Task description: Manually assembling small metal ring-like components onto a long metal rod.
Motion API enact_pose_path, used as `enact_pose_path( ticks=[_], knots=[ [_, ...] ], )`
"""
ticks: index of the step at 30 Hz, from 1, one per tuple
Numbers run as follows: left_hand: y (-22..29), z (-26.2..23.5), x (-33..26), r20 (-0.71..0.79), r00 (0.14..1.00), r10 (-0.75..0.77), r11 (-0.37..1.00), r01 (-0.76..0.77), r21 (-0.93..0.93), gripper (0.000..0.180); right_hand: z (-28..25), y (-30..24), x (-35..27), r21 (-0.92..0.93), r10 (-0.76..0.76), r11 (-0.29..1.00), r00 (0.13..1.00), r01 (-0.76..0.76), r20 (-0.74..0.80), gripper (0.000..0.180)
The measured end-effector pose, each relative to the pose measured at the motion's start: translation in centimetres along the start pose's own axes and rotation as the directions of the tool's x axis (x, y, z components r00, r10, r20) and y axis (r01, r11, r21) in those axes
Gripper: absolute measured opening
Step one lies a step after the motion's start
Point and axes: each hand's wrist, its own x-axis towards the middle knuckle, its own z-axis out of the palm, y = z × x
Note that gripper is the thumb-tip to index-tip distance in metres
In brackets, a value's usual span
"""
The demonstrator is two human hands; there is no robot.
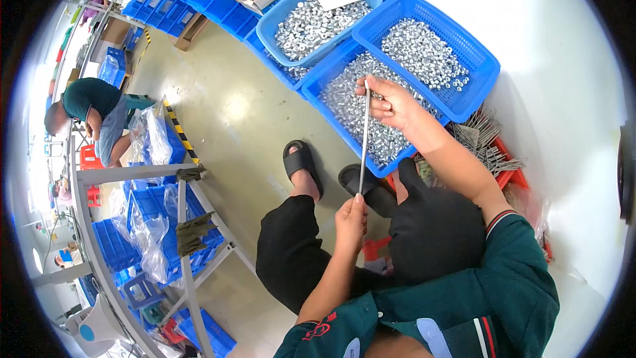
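Observation:
A long, thin metal rod (366,134) slants between my two hands over the near edge of a blue basket (331,121). My left hand (350,220) is closed round its lower end, thumb on top. At the upper end, my right hand (392,105) pinches the rod with thumb and fingers above the basket. Many small silvery metal pieces (351,99) fill that basket. Whether any such piece is on the rod is too small to tell.
Another blue basket (487,66) of small metal parts overlaps the first, beside a light-blue basin (265,26) of larger ones. Thin metal rods (487,146) lie in a red crate at right. A metal-framed table (132,174) stands left, with a person (93,103) bending beyond it.

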Motion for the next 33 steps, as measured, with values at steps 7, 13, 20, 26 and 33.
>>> enact_pose_path(
  ticks=[7, 13, 20, 26, 33],
  knots=[
    [0.1, 0.1, -0.3, 0.082, 0.996, -0.04, 0.995, 0.047, -0.086, 0.035, 0.5, 1.0, -0.2, -0.172, -0.063, 0.983, 0.998, 0.057, -0.031, 0.017],
    [0.6, -0.2, 0.2, 0.001, 1.0, 0.015, 0.998, -0.015, -0.064, 0.036, 2.1, 2.1, -1.1, -0.286, 0.021, 0.958, 0.998, -0.039, -0.066, 0.016],
    [1.7, -0.4, 0.9, -0.062, 0.998, -0.007, 0.992, -0.001, -0.127, 0.036, 2.7, 4.6, -2.5, -0.882, 0.344, 0.439, 0.939, -0.173, -0.013, 0.02],
    [2.1, -0.2, 1.1, -0.058, 0.997, 0.043, 0.986, -0.051, -0.157, 0.038, 0.3, 3.0, -2.2, -0.726, 0.497, 0.574, 0.866, -0.379, -0.059, 0.019],
    [1.3, -0.7, 0.9, -0.068, 0.997, 0.047, 0.988, -0.057, -0.145, 0.039, -2.4, 2.0, -0.9, -0.166, 0.135, 0.964, 0.921, -0.207, -0.366, 0.018]
  ],
)
